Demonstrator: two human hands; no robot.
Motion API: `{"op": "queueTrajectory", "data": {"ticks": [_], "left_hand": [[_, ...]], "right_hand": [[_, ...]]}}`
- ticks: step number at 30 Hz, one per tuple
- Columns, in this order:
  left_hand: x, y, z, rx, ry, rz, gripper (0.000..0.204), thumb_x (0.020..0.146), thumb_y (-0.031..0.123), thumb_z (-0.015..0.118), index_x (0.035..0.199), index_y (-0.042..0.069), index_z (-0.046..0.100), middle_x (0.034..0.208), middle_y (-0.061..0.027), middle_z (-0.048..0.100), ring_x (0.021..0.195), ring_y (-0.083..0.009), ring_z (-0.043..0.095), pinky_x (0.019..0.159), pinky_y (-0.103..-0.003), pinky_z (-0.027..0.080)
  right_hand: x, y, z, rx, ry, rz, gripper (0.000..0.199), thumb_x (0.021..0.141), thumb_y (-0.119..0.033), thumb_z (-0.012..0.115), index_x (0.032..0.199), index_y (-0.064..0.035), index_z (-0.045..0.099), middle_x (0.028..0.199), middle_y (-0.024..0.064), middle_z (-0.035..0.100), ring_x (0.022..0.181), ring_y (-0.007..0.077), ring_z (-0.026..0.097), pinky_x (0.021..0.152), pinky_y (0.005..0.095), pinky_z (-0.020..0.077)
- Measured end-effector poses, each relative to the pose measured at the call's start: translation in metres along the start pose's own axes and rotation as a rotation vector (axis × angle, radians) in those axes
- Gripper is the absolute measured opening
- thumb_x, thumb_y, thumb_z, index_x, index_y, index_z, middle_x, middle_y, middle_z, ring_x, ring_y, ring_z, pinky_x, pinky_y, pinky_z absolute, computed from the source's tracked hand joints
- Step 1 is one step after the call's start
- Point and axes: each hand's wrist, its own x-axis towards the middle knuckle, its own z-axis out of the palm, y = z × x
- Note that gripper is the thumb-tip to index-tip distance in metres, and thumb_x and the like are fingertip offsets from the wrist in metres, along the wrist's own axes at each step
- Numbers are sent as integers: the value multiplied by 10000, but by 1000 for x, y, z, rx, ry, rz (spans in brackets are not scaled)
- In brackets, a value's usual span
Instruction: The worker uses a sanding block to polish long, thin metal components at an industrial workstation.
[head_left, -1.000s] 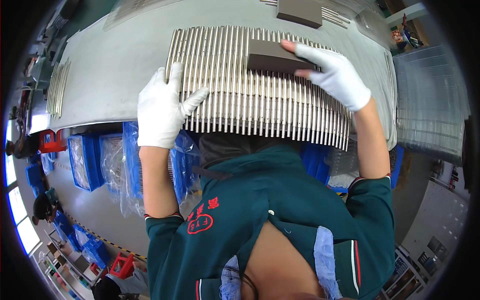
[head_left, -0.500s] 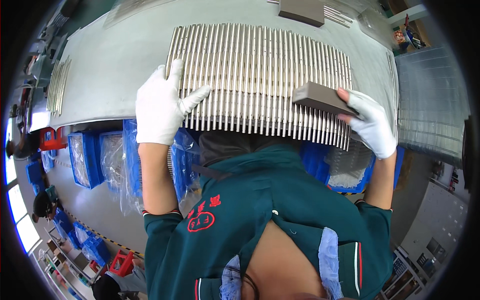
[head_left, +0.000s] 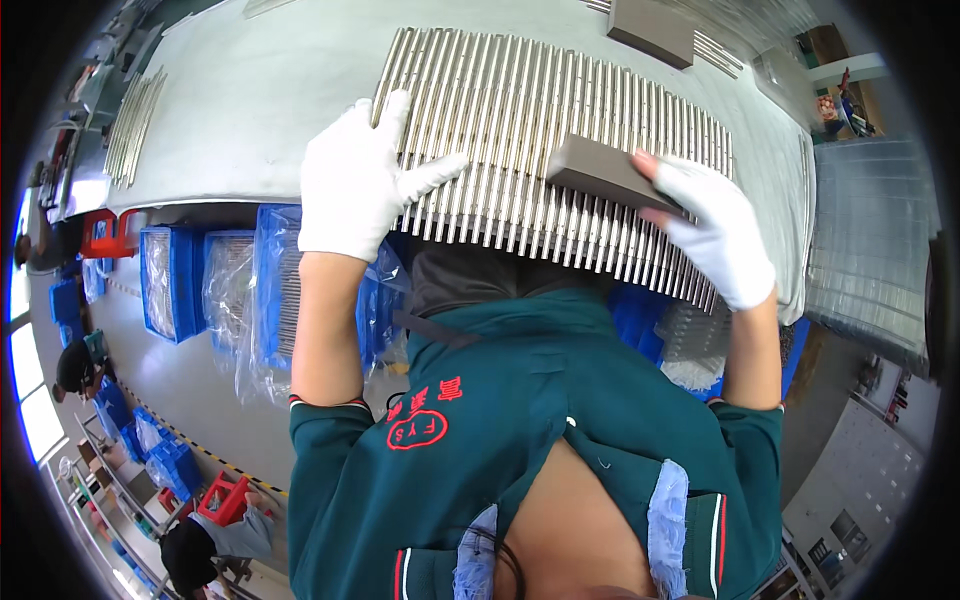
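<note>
A row of shiny metal rods (head_left: 500, 130) lies side by side on the pale table (head_left: 250, 110), their near ends jutting past its front edge. My left hand (head_left: 350, 185), in a white glove, rests against the row's left end, thumb stretched over the rods and fingers pointing away from me. A brown-grey rectangular block (head_left: 610, 172) lies across the rods' right half. My right hand (head_left: 715, 225), gloved with thumb and a fingertip bare, grips the block's right end. Whatever part of the block sits inside the palm is hidden.
A second block (head_left: 650, 30) sits on a few rods at the far right. More rods (head_left: 135, 128) lie on the table's left. Blue crates (head_left: 170, 285) with plastic-wrapped contents stand below the table edge. Stacked clear plastic trays (head_left: 868, 255) are at the right. People work at lower left.
My right hand has slid the block leftward across the rods. My left hand keeps its place at the row's left end. The whole view has shifted and turned slightly.
</note>
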Motion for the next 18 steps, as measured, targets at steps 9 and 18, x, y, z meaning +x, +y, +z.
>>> {"op": "queueTrajectory", "data": {"ticks": [9,18], "left_hand": [[-3,-33,12,-611,-28,-150,604,968,530,503,1347,65,572,1390,-172,550,1359,-307,452,1125,-342,358],[19,-48,48,-1859,5,-337,1008,874,758,406,1542,29,209,1620,-140,166,1502,-247,125,1232,-377,89]], "right_hand": [[18,-6,12,45,42,-67,615,741,-71,770,1328,-161,609,1222,105,663,1024,278,666,909,344,527],[36,-30,19,-111,7,-126,589,768,-124,742,1337,-199,604,787,94,614,701,259,586,651,366,483]]}}
